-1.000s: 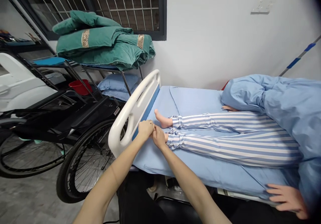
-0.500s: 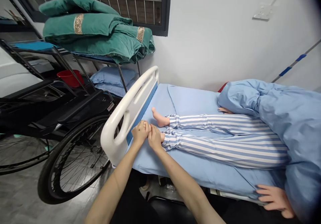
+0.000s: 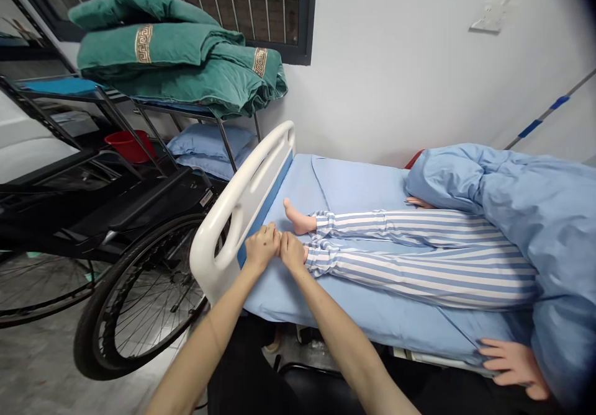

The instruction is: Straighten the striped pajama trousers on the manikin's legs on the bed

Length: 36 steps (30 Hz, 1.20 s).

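A figure that looks like a care manikin lies on the bed in blue-and-white striped trousers (image 3: 410, 272), its feet toward the footboard. My left hand (image 3: 261, 246) is closed round the toe end of its nearer foot (image 3: 305, 253). Right beside it, my right hand (image 3: 292, 250) wraps the same foot closer to the ankle. Most of that foot is hidden under my fingers. The farther foot (image 3: 298, 218) is bare, toes pointing up, with nothing touching it.
A white footboard (image 3: 209, 241) rises just left of my hands. Beyond it stand a black wheelchair (image 3: 139, 303) and folded green quilts (image 3: 172, 61) on chairs. A blue quilt (image 3: 568, 229) covers the manikin's upper body; one manikin hand (image 3: 514, 365) rests at the bed's near edge.
My right hand has turned slightly, its back now more upward, still round the nearer foot. My left hand stays on the toes. The view has shifted a little.
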{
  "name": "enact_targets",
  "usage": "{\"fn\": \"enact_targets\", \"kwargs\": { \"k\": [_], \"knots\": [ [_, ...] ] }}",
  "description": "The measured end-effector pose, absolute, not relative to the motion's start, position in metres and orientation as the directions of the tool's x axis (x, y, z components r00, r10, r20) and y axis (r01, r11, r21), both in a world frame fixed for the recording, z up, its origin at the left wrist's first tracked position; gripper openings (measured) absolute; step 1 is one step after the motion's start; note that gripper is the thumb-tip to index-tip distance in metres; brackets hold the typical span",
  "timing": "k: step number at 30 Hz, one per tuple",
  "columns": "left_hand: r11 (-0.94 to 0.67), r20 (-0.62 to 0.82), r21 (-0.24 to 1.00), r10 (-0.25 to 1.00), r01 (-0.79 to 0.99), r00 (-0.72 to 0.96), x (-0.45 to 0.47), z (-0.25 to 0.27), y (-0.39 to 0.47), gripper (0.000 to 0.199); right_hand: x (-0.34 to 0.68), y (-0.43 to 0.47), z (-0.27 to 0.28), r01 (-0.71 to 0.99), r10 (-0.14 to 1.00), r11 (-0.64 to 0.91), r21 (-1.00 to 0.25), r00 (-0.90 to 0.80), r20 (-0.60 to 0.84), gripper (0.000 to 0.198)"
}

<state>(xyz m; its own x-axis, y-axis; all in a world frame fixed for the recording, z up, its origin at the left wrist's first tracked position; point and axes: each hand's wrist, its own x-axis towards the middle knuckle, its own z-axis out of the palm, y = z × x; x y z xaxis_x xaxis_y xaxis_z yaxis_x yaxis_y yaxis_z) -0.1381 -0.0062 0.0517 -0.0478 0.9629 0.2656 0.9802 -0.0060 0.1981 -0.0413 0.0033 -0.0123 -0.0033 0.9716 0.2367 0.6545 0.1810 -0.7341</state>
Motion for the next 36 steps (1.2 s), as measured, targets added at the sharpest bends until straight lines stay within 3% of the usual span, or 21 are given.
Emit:
{"fn": "enact_targets", "kwargs": {
  "k": [3, 6, 9, 11, 14, 16, 19, 22, 25, 31, 33, 36],
  "knots": [
    [0.012, 0.358, 0.433, 0.915, 0.901, -0.184, -0.141, 0.031, -0.010, 0.045, -0.042, -0.015, -0.021, 0.646, 0.930, 0.253, -0.721, 0.043, 0.365, 0.039],
    [-0.107, 0.394, 0.632, 0.897, 0.768, -0.200, -0.143, 0.024, -0.007, 0.040, -0.042, -0.024, -0.025, 0.650, 0.909, 0.296, -0.700, 0.032, 0.415, 0.041],
    [-0.108, 0.330, 0.683, 0.928, 0.722, -0.173, -0.144, 0.032, -0.004, 0.035, -0.042, -0.021, -0.020, 0.656, 0.919, 0.305, -0.690, -0.013, 0.394, 0.041],
    [-0.023, 0.288, 0.574, 0.942, 0.819, -0.175, -0.142, 0.042, -0.004, 0.035, -0.044, -0.015, -0.014, 0.647, 0.925, 0.314, -0.695, -0.041, 0.379, 0.039],
    [0.074, 0.259, 0.246, 0.956, 0.966, -0.139, -0.136, 0.057, -0.004, 0.041, -0.048, -0.008, -0.007, 0.626, 0.932, 0.309, -0.716, -0.049, 0.359, 0.037],
    [0.044, 0.209, 0.074, 0.976, 0.996, -0.058, -0.132, 0.067, -0.002, 0.046, -0.049, -0.004, -0.005, 0.623, 0.939, 0.287, -0.728, -0.031, 0.344, 0.036],
    [-0.041, 0.124, -0.025, 0.991, 0.999, 0.044, -0.130, 0.078, 0.004, 0.045, -0.048, 0.001, -0.005, 0.636, 0.951, 0.246, -0.731, -0.012, 0.309, 0.033],
    [-0.054, 0.080, -0.029, 0.995, 0.998, 0.056, -0.131, 0.081, 0.009, 0.043, -0.045, 0.004, -0.007, 0.636, 0.958, 0.237, -0.735, -0.028, 0.285, 0.033],
    [0.019, 0.143, 0.109, 0.989, 0.994, -0.034, -0.137, 0.072, 0.008, 0.038, -0.043, 0.003, -0.010, 0.617, 0.947, 0.272, -0.739, -0.036, 0.319, 0.036],
    [0.053, 0.244, 0.672, 0.926, 0.739, -0.287, -0.141, 0.037, 0.001, 0.034, -0.041, -0.007, -0.017, 0.666, 0.923, 0.321, -0.673, -0.059, 0.381, 0.043],
    [0.005, 0.276, 0.753, 0.905, 0.658, -0.324, -0.137, 0.029, -0.001, 0.036, -0.039, -0.010, -0.019, 0.676, 0.918, 0.336, -0.656, -0.080, 0.389, 0.046],
    [0.002, 0.331, 0.738, 0.870, 0.675, -0.364, -0.129, 0.023, -0.008, 0.040, -0.037, -0.013, -0.021, 0.670, 0.914, 0.360, -0.650, -0.113, 0.390, 0.047]
  ]
}}
